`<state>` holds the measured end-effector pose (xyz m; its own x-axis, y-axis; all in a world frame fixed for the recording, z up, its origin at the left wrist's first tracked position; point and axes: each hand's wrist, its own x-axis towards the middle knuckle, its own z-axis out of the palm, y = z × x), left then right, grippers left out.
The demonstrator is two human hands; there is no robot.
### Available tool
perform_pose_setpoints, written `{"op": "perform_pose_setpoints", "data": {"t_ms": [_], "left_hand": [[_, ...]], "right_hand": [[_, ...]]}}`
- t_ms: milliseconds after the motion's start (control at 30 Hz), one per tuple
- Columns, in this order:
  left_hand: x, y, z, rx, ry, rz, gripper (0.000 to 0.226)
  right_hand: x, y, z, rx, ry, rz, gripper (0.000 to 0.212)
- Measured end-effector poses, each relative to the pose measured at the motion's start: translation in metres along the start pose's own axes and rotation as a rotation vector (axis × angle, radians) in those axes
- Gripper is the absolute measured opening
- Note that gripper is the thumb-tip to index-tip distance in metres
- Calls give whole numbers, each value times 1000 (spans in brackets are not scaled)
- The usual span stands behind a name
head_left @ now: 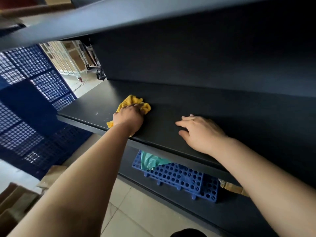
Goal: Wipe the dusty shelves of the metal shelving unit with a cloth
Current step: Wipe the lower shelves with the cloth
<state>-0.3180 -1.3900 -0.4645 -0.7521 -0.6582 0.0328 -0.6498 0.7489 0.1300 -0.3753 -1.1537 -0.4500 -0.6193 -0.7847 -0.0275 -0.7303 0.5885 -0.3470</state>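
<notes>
Status: wiping middle shelf (222,117) of the dark metal shelving unit. Gripping the bunched yellow cloth (133,100) with the left hand (128,117), fingers curled over the wad, and pressing it down onto the shelf surface close to the front edge. Resting the right hand (201,132) at 3 o'clock from the cloth, well apart from it, palm down, fingers straight and slightly spread, holding nothing; probably bracing against the shelf.

Noting pale specks (97,112) at 9 o'clock from the left hand, just beside it; judging these as dust not yet taken up. Finding no clear boundary between wiped and unwiped zones elsewhere on the dark surface, so cannot tell how much of this level is finished.

Viewing the upper shelf (119,19) at 12 o'clock only along its edge and underside; cannot tell its condition. Noting at 6 o'clock the lower shelf (239,211), carrying a blue perforated rack (181,178) with a green sheet (150,161) bunched at its 10 o'clock corner; judging that level as probably not yet wiped and needing these items shifted first.

Estimating progress as partial: one level in hand, the far left patch outstanding, other levels unconfirmed.
</notes>
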Motion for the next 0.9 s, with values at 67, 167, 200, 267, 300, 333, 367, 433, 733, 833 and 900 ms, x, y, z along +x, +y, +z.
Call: {"op": "perform_pose_setpoints", "data": {"t_ms": [67, 167, 200, 267, 300, 333, 367, 433, 733, 833, 900], "left_hand": [[-9, -1, -1, 18, 20, 3, 46], [-25, 7, -4, 41, 42, 7, 44], [-29, 11, -4, 47, 48, 23, 44], [-38, 18, -3, 58, 55, 77, 45], [-42, 19, -2, 63, 59, 112, 46], [-44, 18, 0, 63, 64, 144, 46], [-44, 16, 1, 60, 69, 167, 46], [-38, 8, 0, 49, 65, 186, 46], [1, -52, -11, 25, 47, 47, 45], [0, -52, -7, 42, 54, 55, 45], [3, -52, -6, 44, 56, 53, 46]], "right_hand": [[-2, 1, -1, -1, -25, 2, 43], [-3, 0, -2, -46, -62, 25, 43], [-2, -2, -4, -56, -65, 46, 42], [3, -8, -7, -59, -48, 86, 39], [7, -13, -8, -50, -36, 89, 39], [12, -19, -8, -34, -30, 75, 41], [17, -25, -6, -17, -35, 51, 44], [25, -37, -1, -8, -73, 13, 50], [45, -62, -9, -79, -140, 130, 45], [51, -71, -9, -136, -153, 136, 44], [56, -72, -8, -127, -149, 116, 41]]}}
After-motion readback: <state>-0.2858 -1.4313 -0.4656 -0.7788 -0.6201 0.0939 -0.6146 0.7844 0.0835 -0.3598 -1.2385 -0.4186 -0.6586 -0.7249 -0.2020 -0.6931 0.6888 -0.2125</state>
